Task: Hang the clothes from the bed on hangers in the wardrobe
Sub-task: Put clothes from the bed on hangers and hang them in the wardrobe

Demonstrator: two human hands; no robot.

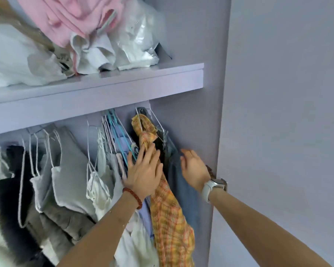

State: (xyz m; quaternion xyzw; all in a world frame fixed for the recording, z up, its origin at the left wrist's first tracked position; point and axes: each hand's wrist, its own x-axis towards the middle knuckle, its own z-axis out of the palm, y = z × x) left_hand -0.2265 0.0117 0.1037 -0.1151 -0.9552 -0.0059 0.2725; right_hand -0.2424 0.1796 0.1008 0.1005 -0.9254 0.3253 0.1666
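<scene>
You are laying your left hand [143, 170] flat, fingers straight, against the orange plaid garment [166, 205], pressing the neighbouring clothes leftward to make room near the right end of the rail under the shelf [123, 83]. Your right hand [193, 170], its grip open and holding nothing, is touching the blue-grey garment [181, 182] beside the wardrobe's side wall [201, 132]. Both are hanging on white wire hangers [158, 122], probably being spaced out.
</scene>
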